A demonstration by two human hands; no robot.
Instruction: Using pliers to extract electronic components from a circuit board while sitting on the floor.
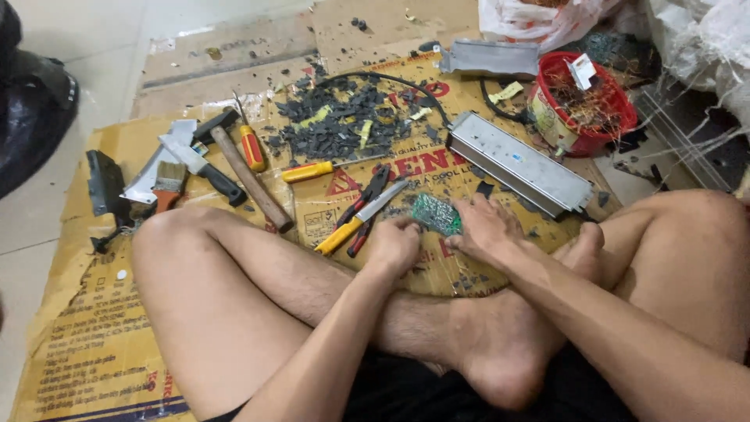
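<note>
Your left hand [393,244] is curled shut, knuckles pinching the near-left edge of that green circuit board [436,214]. Your right hand [484,227] lies over its right side, fingers bent down onto it. The board sits on the cardboard [94,344] right in front of your crossed shins. Looks light and stiff but brittle, with prickly solder bits, so I'd grip it by the bare edges. Yellow-handled pliers [361,219] lie just left, and the long metal casing [519,162] behind.
</note>
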